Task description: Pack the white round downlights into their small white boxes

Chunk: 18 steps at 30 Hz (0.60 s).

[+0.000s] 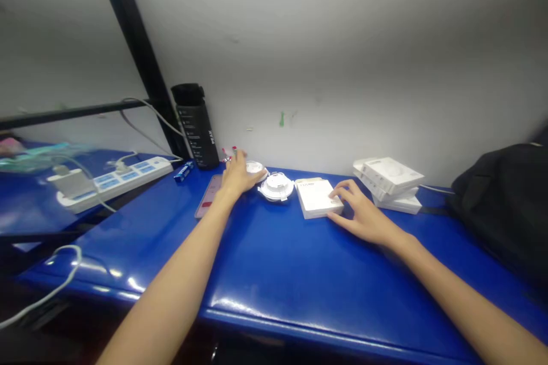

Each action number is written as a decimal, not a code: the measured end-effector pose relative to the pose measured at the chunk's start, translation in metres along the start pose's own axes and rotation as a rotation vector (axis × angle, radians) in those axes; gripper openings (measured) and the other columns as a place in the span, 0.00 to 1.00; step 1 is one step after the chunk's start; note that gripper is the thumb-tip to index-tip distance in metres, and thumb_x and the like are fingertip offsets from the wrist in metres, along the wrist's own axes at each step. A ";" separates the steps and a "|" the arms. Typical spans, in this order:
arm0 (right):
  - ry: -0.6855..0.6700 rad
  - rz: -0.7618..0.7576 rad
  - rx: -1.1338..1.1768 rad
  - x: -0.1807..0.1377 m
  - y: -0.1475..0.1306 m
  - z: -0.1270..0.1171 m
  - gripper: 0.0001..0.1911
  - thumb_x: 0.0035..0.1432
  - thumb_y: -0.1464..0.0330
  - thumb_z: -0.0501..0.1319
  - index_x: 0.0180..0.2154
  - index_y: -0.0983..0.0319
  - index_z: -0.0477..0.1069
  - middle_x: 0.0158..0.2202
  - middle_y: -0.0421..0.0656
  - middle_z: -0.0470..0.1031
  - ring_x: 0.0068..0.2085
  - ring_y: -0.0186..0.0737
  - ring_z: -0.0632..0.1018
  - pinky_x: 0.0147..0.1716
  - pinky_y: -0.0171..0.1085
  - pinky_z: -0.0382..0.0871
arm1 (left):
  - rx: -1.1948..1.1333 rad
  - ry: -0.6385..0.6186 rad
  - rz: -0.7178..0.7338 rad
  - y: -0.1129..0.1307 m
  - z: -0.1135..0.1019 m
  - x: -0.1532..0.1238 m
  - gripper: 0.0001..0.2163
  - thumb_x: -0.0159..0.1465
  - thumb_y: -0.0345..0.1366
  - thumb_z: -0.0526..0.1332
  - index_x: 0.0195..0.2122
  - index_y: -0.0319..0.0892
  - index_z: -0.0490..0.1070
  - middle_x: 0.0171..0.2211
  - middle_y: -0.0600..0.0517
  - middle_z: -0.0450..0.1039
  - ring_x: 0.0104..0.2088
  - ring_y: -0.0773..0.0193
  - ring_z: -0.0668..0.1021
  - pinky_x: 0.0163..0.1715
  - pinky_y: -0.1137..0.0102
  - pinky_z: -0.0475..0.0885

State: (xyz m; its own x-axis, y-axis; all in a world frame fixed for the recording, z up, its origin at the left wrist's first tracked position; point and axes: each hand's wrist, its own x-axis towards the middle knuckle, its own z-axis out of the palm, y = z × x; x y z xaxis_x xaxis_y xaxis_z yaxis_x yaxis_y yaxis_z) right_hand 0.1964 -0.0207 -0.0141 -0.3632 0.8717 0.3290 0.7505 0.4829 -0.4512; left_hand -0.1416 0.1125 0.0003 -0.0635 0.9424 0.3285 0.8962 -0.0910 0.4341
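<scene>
On the blue bench point(299, 262), the left hand point(240, 175) is partly open, its fingers curving over a round white light fitting point(255, 167); whether it grips cannot be told. A second round fitting point(276, 187) lies just to the right. The right hand point(367, 215) is spread open, its fingers resting on a flat white box point(317, 198) without closing on it. More white boxes point(387, 183) sit stacked further right. A phone point(208, 195) lies left of the left hand, near a black bottle point(196, 128) standing against the far wall.
</scene>
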 end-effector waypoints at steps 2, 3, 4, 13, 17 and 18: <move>0.000 0.002 -0.001 0.000 -0.001 0.000 0.16 0.67 0.57 0.63 0.52 0.55 0.67 0.58 0.49 0.64 0.52 0.50 0.78 0.56 0.52 0.76 | 0.008 -0.006 -0.001 0.001 -0.001 0.000 0.35 0.59 0.55 0.69 0.61 0.41 0.60 0.61 0.35 0.69 0.64 0.37 0.71 0.60 0.52 0.70; -0.001 0.001 0.000 0.000 -0.001 -0.001 0.16 0.67 0.57 0.63 0.52 0.55 0.67 0.58 0.49 0.64 0.52 0.50 0.78 0.56 0.52 0.76 | 0.011 -0.006 -0.003 0.001 -0.002 0.000 0.36 0.59 0.55 0.70 0.61 0.41 0.60 0.61 0.34 0.69 0.65 0.37 0.70 0.60 0.52 0.70; -0.002 0.001 0.002 0.000 -0.001 -0.001 0.15 0.67 0.57 0.63 0.52 0.54 0.67 0.58 0.48 0.64 0.52 0.50 0.78 0.56 0.51 0.76 | 0.011 -0.006 -0.005 0.001 -0.003 0.000 0.36 0.58 0.55 0.70 0.61 0.41 0.60 0.61 0.34 0.69 0.65 0.37 0.70 0.60 0.52 0.70; -0.002 0.000 0.009 -0.001 -0.001 0.000 0.15 0.67 0.58 0.63 0.52 0.54 0.67 0.58 0.48 0.65 0.51 0.48 0.78 0.56 0.52 0.76 | -0.016 -0.008 0.025 -0.002 -0.002 0.005 0.23 0.71 0.50 0.59 0.59 0.41 0.62 0.59 0.36 0.72 0.60 0.44 0.76 0.58 0.53 0.72; -0.011 0.018 0.011 -0.001 -0.001 0.000 0.15 0.67 0.58 0.63 0.52 0.54 0.67 0.59 0.48 0.64 0.49 0.47 0.79 0.56 0.53 0.76 | 0.018 -0.009 0.017 -0.003 -0.001 0.007 0.18 0.72 0.42 0.55 0.59 0.40 0.64 0.59 0.35 0.73 0.60 0.43 0.76 0.58 0.50 0.72; -0.010 0.017 0.013 -0.001 -0.001 0.000 0.15 0.67 0.58 0.63 0.52 0.54 0.66 0.59 0.48 0.64 0.49 0.48 0.79 0.56 0.53 0.76 | 0.021 -0.007 0.013 -0.003 -0.001 0.007 0.17 0.72 0.41 0.55 0.59 0.40 0.65 0.59 0.35 0.73 0.60 0.43 0.76 0.58 0.50 0.72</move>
State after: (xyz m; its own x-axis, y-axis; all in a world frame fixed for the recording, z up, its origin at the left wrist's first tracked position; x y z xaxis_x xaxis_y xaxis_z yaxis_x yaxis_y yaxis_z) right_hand 0.1957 -0.0219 -0.0134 -0.3563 0.8805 0.3127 0.7492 0.4692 -0.4674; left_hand -0.1453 0.1188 0.0018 -0.0485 0.9435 0.3277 0.9060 -0.0965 0.4120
